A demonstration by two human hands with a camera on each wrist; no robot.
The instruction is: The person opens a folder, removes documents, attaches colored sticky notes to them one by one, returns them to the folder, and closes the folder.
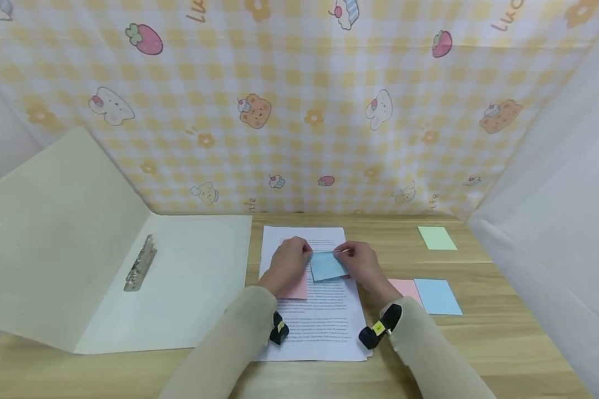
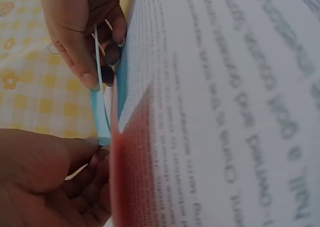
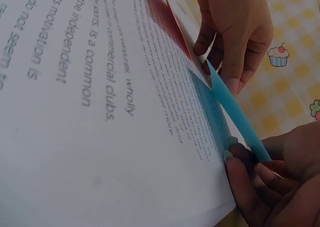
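My left hand and right hand pinch the two upper corners of a blue sticky note over the upper part of a printed paper stack. In the left wrist view the blue note stands tilted up from the page, held between both hands' fingertips. The right wrist view shows the same blue note slanting between thumbs and fingers. A pink sticky note lies on the page under the left hand, partly covered. Whether the blue note's lower edge touches the paper I cannot tell.
At the left lies an opened white folder with a metal clip, its cover raised. On the wooden table to the right are a green note, another blue note and a partly hidden pink note.
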